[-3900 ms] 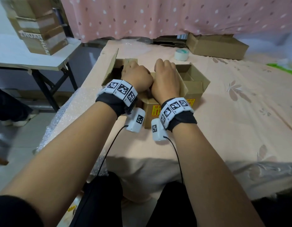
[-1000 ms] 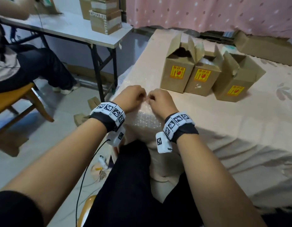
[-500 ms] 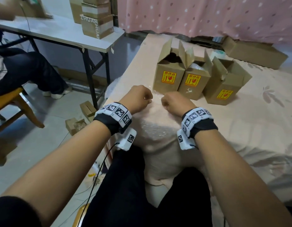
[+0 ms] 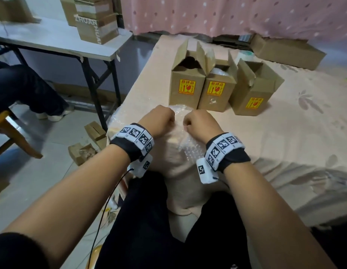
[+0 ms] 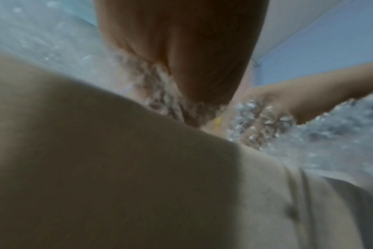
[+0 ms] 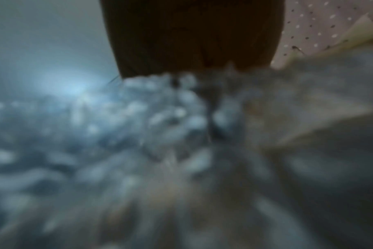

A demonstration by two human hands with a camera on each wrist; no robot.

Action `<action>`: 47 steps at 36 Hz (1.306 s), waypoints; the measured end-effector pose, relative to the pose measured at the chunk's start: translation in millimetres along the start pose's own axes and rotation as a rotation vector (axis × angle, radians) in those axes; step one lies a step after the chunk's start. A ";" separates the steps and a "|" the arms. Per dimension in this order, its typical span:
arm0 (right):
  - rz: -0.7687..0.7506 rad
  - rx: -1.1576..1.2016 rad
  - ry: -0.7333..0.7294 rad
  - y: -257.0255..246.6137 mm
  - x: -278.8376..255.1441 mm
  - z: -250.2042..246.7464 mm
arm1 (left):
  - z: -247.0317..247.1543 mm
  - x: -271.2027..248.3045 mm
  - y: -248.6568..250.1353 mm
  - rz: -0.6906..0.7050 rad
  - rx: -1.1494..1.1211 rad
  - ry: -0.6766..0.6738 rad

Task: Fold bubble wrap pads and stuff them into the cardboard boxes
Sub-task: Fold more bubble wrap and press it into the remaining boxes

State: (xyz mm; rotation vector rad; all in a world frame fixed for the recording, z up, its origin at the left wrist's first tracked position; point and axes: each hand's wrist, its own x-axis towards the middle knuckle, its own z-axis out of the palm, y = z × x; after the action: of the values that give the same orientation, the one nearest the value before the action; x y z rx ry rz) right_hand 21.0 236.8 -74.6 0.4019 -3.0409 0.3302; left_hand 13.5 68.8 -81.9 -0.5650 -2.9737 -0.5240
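Observation:
A clear bubble wrap pad (image 4: 185,145) lies over the table's near left corner. My left hand (image 4: 159,121) and right hand (image 4: 199,124) sit side by side on it, both curled into fists that grip the wrap. The left wrist view shows the bubble wrap (image 5: 166,94) bunched under my left hand, with my right hand (image 5: 273,104) gripping it further along. The right wrist view is blurred, with bubble wrap (image 6: 160,118) filling it. Three upright cardboard boxes with yellow stickers stand just beyond my hands: left box (image 4: 186,88), middle box (image 4: 217,92), right box (image 4: 254,94). Their top flaps are open.
A flat cardboard box (image 4: 287,52) lies at the table's (image 4: 304,133) far edge by a pink curtain. A white side table (image 4: 52,38) with stacked cartons (image 4: 95,20) stands to the left. Another person's legs (image 4: 23,88) and small boxes (image 4: 87,144) are on the floor.
Earlier my hands were pressing into an open box. They have since drawn back to the near corner and gripped the bubble wrap; over the last second they shifted slightly forward and closer together.

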 end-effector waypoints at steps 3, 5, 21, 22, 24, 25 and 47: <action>-0.055 -0.044 0.023 7.5 -4.4 -2.2 | 2.1 -2.8 9.4 0.030 0.027 0.005; -0.094 -0.074 -0.004 15.5 -4.9 -6.2 | 5.7 -4.4 15.3 0.047 0.025 0.008; -0.045 -0.164 0.137 86.2 -28.4 -57.1 | 4.0 -0.6 20.6 0.088 0.197 0.168; -0.043 -0.126 0.170 80.4 -29.2 -53.5 | 5.1 -0.2 26.0 0.089 0.205 0.178; -0.042 -0.026 0.141 65.1 -27.1 -38.8 | 12.3 0.4 40.6 0.084 0.169 0.138; -0.036 0.022 0.084 56.4 -26.5 -28.6 | 18.5 0.1 47.7 0.072 0.141 0.089; 0.185 -0.039 -0.043 122.0 -56.6 19.9 | 21.5 -9.0 -25.3 -0.014 0.229 -0.139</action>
State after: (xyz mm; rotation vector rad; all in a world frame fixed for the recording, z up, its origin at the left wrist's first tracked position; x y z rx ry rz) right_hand 43.0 361.8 -123.6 0.1271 -3.1274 0.2737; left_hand 12.4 51.0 -111.3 -0.5806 -3.1100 -0.1455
